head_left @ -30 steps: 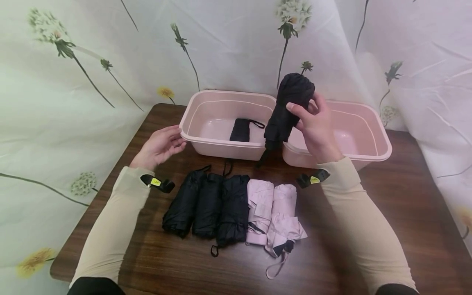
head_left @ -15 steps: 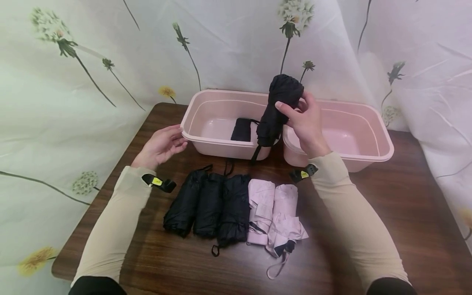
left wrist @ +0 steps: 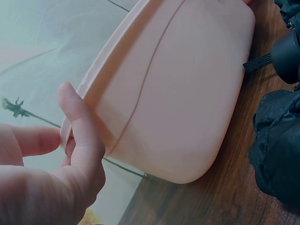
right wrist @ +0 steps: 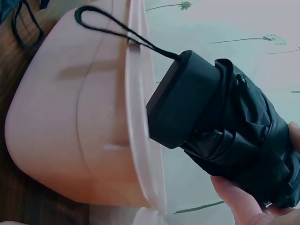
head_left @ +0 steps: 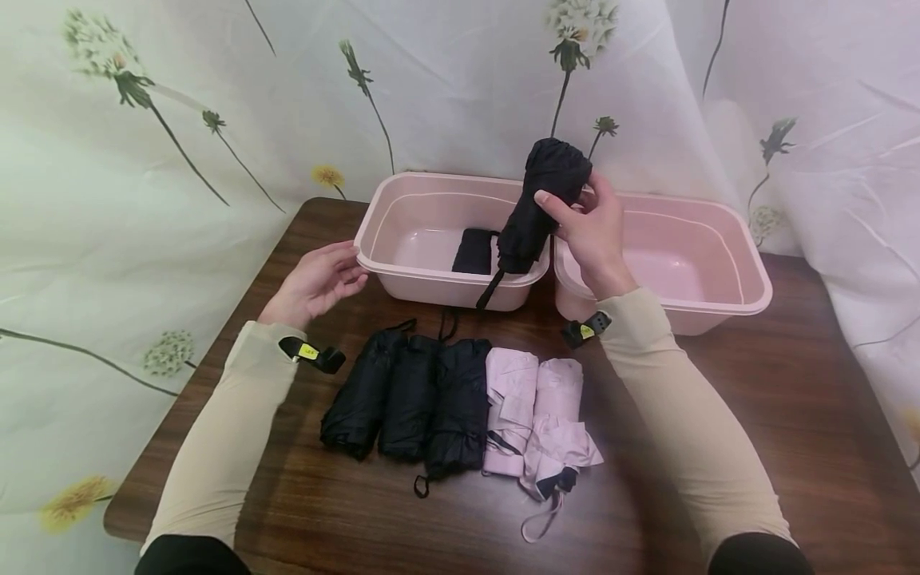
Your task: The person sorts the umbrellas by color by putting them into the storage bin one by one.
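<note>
My right hand [head_left: 592, 231] grips a black folded umbrella [head_left: 539, 204] by its upper part, tilted over the right end of the left pink plastic basin [head_left: 438, 289]. In the right wrist view the umbrella's handle end [right wrist: 183, 101] meets the rim in the picture, and its wrist loop hangs across the outer wall. My left hand [head_left: 312, 283] pinches the left end of that basin's rim, thumb and finger on either side of it in the left wrist view. Inside the basin lies a small black object [head_left: 472, 251], partly hidden by the front wall.
On the brown wooden table [head_left: 755, 447] several black folded umbrellas [head_left: 406, 399] lie side by side, with two pink folded umbrellas [head_left: 510, 407] to their right. A second pink basin [head_left: 719, 311] stands on the right. A floral curtain [head_left: 460, 88] hangs behind.
The right hand has moved left with the black umbrella, from the gap between the basins to over the left basin's right end. The left hand has stayed at the rim.
</note>
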`<state>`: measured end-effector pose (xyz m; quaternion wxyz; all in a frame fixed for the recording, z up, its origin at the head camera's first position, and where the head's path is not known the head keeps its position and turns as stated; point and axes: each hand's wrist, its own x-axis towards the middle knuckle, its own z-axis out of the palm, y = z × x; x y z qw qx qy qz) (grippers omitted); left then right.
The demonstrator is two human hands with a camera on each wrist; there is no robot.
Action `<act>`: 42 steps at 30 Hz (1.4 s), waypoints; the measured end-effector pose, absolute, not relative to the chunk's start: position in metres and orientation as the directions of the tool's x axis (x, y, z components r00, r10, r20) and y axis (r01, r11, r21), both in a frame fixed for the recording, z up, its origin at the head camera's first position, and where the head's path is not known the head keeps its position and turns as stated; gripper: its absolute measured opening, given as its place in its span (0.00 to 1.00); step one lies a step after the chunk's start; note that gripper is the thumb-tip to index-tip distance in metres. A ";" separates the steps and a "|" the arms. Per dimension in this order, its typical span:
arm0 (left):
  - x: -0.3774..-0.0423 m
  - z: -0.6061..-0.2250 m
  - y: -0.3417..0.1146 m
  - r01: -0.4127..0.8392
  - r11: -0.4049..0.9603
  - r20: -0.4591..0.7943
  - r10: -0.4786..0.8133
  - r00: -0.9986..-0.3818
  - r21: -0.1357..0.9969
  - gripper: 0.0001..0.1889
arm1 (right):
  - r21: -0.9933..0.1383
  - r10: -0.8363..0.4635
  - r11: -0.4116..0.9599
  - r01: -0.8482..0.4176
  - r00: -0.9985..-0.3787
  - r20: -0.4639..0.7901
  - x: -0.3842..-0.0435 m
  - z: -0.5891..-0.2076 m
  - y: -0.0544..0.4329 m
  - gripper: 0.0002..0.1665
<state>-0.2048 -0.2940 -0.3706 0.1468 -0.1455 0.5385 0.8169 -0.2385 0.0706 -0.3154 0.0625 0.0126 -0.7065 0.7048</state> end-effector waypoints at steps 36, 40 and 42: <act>-0.205 -0.370 -0.288 -0.381 -0.286 -0.382 0.053 -0.923 0.879 0.24 | -0.941 0.046 0.314 -0.123 -0.988 0.144 -0.234 -0.325 0.102 0.27; -0.204 -0.370 -0.289 -0.373 -0.298 -0.373 0.060 -0.926 0.879 0.22 | -0.927 0.048 0.349 -0.133 -0.986 0.160 -0.227 -0.319 0.108 0.25; -0.205 -0.370 -0.289 -0.368 -0.311 -0.365 0.070 -0.929 0.877 0.23 | -0.925 0.050 0.354 -0.140 -0.985 0.168 -0.224 -0.316 0.111 0.24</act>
